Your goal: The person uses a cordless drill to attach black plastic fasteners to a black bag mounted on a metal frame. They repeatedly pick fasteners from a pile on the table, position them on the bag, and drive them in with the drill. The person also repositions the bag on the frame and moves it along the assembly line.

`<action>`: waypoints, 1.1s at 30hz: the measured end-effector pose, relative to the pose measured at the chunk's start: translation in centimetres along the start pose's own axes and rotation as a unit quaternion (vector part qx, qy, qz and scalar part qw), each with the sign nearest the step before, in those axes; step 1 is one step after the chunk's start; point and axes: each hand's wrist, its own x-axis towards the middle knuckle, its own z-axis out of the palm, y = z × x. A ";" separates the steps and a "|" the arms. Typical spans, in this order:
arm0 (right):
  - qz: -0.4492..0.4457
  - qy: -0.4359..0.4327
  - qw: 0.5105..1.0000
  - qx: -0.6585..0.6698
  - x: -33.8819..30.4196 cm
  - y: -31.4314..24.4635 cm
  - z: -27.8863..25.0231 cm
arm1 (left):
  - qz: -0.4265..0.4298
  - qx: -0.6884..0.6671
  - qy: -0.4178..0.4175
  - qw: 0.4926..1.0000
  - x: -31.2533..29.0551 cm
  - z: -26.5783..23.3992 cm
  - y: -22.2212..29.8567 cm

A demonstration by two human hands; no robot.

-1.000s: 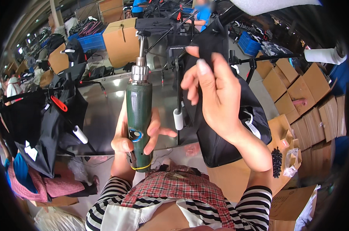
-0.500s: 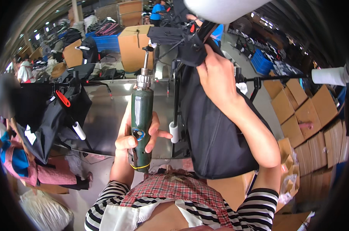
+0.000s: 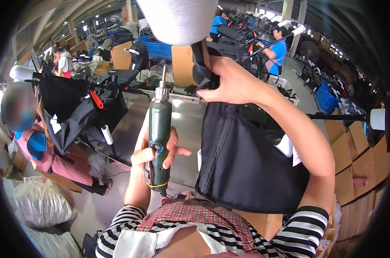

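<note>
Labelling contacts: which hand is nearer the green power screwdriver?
Left. The left hand grips the green power screwdriver; the right hand is up right, holding black fabric.

Open lane between the two hands: bare steel desk point(image 3: 184, 116) shows behind the green driver point(image 3: 159, 142), which stands upright in the left hand point(image 3: 149, 152). To its right the black fabric point(image 3: 246, 163) hangs like a curtain from the right hand point(image 3: 229, 81), shutting off that whole side down to the lap. Overhead, a white foam roll point(image 3: 177, 19) caps the space just above the right hand. On the left, a black bag point(image 3: 74, 112) on a bar with white-tipped rods crowds the desk edge. Boxes point(image 3: 358, 155) wall off the far right.
</note>
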 end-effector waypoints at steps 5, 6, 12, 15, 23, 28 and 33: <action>-0.038 0.019 0.997 0.066 0.2 1.8 1.1 | 0.008 0.015 -0.001 1.000 1.2 -0.3 0.3; -0.023 0.015 0.997 0.066 -0.1 1.8 0.8 | 0.009 0.012 0.001 1.000 1.4 -0.3 0.3; -0.004 0.238 0.958 -0.160 -3.3 -0.8 2.3 | 0.026 0.035 -0.023 0.999 4.0 -1.1 0.9; -0.008 0.256 0.943 -0.214 -3.9 -1.3 3.2 | 0.082 0.083 -0.001 0.993 5.7 0.3 0.6; 0.027 0.277 0.950 -0.140 -4.4 -2.9 3.9 | 0.076 0.143 0.022 0.987 8.0 1.2 0.1; 0.027 0.344 0.920 -0.184 -4.8 -4.6 3.4 | 0.065 0.152 0.006 0.986 8.8 1.4 -0.3; 0.018 0.300 0.937 -0.179 -3.7 -6.5 0.8 | 0.071 0.150 0.003 0.986 8.5 1.1 -0.1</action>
